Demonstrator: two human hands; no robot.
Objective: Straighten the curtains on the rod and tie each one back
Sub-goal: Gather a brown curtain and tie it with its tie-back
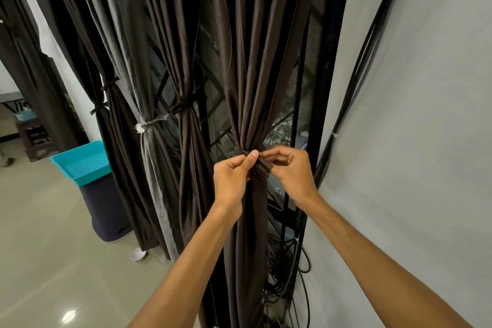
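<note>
1. We're indoors. A glossy tiled floor (pixel 53 261) spreads out left of the near curtain (pixel 247 88), and a pale grey wall (pixel 426 114) rises to its right.
2. Far left of the near curtain, a teal tub (pixel 82 165) sits on top of a dark bin (pixel 106 210). A small white bowl (pixel 138 254) lies on the floor a little closer in.
3. Moving in toward the near curtain, three panels hang tied back. There's a dark far curtain (pixel 111 120) cinched with a dark tie, then a grey curtain (pixel 149 154) bound with a pale strip, then a dark middle curtain (pixel 186 141) knotted just left of the near one.
4. The window grille (pixel 213 114) shows in the gap between the middle curtain and the near curtain.
5. Here's the left hand (pixel 231 176), right at the near curtain's gathered waist. Its grip pinches the tie band (pixel 262 168) between thumb and forefinger, with the other fingers curled in.
6. The tie band wraps the near curtain's bunched folds, and its loose pleated end hangs between the two hands.
7. The right hand (pixel 290 168) is touching the near curtain's right edge. Its grip nips the band's other side with its fingertips, knuckles bent.
8. Right of the near curtain, black cables (pixel 367 61) run up the wall. More cable coils (pixel 282 261) pile low beside its hem.
</note>
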